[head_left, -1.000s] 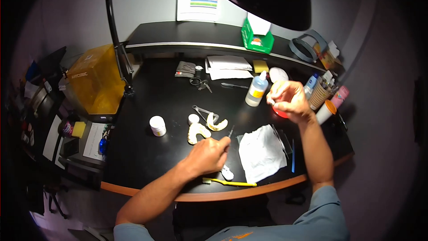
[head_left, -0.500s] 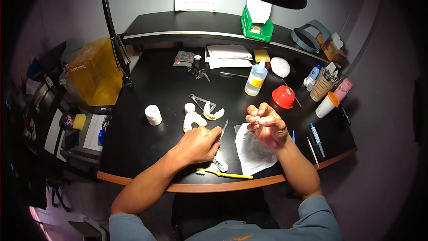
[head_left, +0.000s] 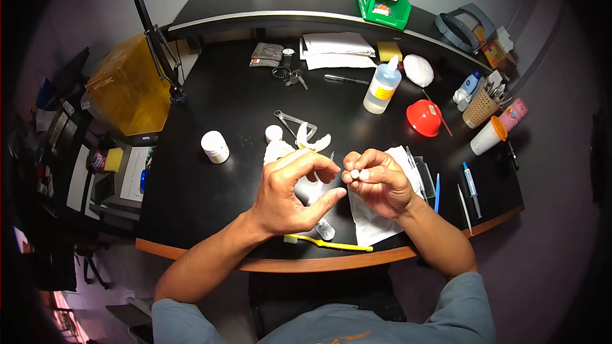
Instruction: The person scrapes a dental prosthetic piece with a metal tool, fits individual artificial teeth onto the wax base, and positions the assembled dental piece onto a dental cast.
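My left hand [head_left: 285,195], thumb and fingers apart, hides part of a cast [head_left: 276,151]. Too small for me to resolve in detail, the piece [head_left: 355,174], white and roundish, is pinched between thumb and fingers of my right hand [head_left: 382,185].

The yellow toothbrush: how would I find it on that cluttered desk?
Start at the black desk with its wooden front edge. Just inside that edge, below the left hand in the picture, lies the yellow toothbrush. Its slim yellow handle and bristled left end distinguish it from the white cloth beside it.
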Motion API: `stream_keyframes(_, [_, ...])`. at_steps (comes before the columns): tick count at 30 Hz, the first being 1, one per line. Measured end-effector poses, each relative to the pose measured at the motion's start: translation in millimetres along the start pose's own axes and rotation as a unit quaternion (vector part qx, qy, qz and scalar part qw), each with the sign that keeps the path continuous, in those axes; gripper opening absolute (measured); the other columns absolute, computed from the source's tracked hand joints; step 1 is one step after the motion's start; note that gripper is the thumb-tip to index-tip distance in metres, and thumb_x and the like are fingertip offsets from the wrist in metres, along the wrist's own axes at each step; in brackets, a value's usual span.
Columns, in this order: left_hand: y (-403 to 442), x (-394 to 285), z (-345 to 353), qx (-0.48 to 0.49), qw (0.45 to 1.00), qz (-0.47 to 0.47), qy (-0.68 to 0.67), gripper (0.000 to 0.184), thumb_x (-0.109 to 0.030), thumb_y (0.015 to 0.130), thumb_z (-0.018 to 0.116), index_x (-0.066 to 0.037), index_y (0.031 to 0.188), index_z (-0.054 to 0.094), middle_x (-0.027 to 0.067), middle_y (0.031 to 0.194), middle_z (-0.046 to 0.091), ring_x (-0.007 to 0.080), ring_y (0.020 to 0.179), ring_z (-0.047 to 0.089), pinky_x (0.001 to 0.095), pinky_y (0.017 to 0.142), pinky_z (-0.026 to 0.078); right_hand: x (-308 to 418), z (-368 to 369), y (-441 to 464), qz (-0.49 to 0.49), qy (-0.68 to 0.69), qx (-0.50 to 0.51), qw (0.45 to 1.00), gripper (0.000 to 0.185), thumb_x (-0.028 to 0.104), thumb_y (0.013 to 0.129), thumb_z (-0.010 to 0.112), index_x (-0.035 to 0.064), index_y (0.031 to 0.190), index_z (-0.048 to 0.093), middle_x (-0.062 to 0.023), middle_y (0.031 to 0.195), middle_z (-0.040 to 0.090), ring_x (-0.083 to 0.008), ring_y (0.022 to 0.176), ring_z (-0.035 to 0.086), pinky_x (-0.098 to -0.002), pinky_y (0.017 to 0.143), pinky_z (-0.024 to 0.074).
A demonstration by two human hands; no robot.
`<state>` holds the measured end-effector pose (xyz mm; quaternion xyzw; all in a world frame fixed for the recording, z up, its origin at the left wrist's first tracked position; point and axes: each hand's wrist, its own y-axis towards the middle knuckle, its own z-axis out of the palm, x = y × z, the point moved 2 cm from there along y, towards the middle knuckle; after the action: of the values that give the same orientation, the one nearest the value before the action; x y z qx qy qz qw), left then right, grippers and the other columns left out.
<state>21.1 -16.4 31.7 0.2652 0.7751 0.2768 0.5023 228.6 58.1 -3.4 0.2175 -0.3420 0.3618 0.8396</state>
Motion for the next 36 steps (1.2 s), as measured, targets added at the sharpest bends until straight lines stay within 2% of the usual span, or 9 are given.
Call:
stream_keyframes(6, [-1.1, 0.9, 7.2, -0.003, 1.0, -0.003, 0.005, 0.021, -0.006, 0.076, 0.086, -0.002, 0.093, 0.075, 0.0093, 0.086, 0.074, 0.0195, 0.076, 0.071, 0.0302, 0.067, 0.055, -9.7, 0.4, 0.5, 0.004, -0.01, -0.005, 1.0, 0.018, -0.009, 0.09, 0.068, -0.001, 0.106, 0.074, -0.0141, 0.112, 0.067, -0.0253, 0.104, 0.071, -0.0355, 0.092, 0.0585])
stream_keyframes(11, [-3.1, 6.1, 8.1, -0.015, 1.0, -0.014, 0.0, 0.022, -0.005, 0.075, 0.088, -0.005, 0.093, 0.076, 0.007, 0.084, 0.075, 0.0167, 0.075, 0.067, 0.0292, 0.069, 0.051, -12.9, 1.7, 1.7, -0.017, -0.034, 0.001, 0.999, 0.02, -0.012, 0.089, 0.068, -0.0019, 0.106, 0.073, -0.0142, 0.111, 0.067, -0.0288, 0.106, 0.072, -0.0386, 0.096, 0.0591])
stream_keyframes(15, [-1.9, 6.8, 7.3, -0.013, 1.0, -0.012, -0.003, 0.022, -0.003, 0.075, 0.088, -0.005, 0.094, 0.077, 0.0072, 0.084, 0.075, 0.0164, 0.076, 0.067, 0.0289, 0.07, 0.051, -14.1, 3.0, 0.7, -0.025, -0.045, -0.007, 0.999, 0.02, -0.012, 0.089, 0.069, -0.002, 0.106, 0.074, -0.0149, 0.112, 0.068, -0.0289, 0.107, 0.072, -0.0386, 0.096, 0.059])
stream_keyframes(18, [-0.6, 5.4, 6.2, -0.009, 1.0, -0.006, 0.003, 0.018, -0.003, 0.077, 0.085, -0.001, 0.093, 0.076, 0.0097, 0.085, 0.074, 0.0191, 0.076, 0.072, 0.0299, 0.07, 0.056, -14.3, 4.9, -0.1, -0.028, -0.049, -0.015, 0.998, 0.019, -0.011, 0.09, 0.069, -0.0021, 0.107, 0.074, -0.0155, 0.112, 0.068, -0.0289, 0.107, 0.072, -0.0385, 0.096, 0.0589])
stream_keyframes(24, [-0.1, 6.6, 5.8, -0.019, 1.0, -0.008, 0.007, 0.017, -0.004, 0.077, 0.085, -0.004, 0.092, 0.077, 0.0076, 0.084, 0.075, 0.018, 0.076, 0.071, 0.0292, 0.07, 0.055, -14.3, 9.9, -0.6, -0.034, -0.043, -0.029, 0.998, 0.017, -0.008, 0.093, 0.068, -0.0028, 0.108, 0.075, -0.0166, 0.115, 0.068, -0.0274, 0.106, 0.072, -0.0378, 0.099, 0.0594])
stream_keyframes(27, [-2.0, 8.6, 4.8, -0.009, 1.0, -0.014, -0.008, 0.018, -0.001, 0.078, 0.085, -0.002, 0.094, 0.077, 0.0091, 0.089, 0.074, 0.0157, 0.078, 0.066, 0.0286, 0.071, 0.05, -13.4, 9.4, -0.4, -0.032, -0.057, -0.035, 0.997, 0.016, -0.007, 0.094, 0.068, -0.003, 0.108, 0.076, -0.0171, 0.119, 0.067, -0.0256, 0.107, 0.072, -0.0369, 0.099, 0.0596])
stream_keyframes(36, [-1.2, 9.5, 3.9, -0.008, 1.0, -0.011, -0.006, 0.017, 0.0, 0.079, 0.085, -0.001, 0.093, 0.076, 0.0098, 0.088, 0.074, 0.0166, 0.077, 0.066, 0.029, 0.069, 0.049, -13.7, 9.4, -1.2, -0.048, -0.106, -0.035, 0.993, 0.016, -0.007, 0.094, 0.071, -0.0027, 0.108, 0.078, -0.0165, 0.122, 0.067, -0.0225, 0.11, 0.068, -0.0349, 0.099, 0.0558])
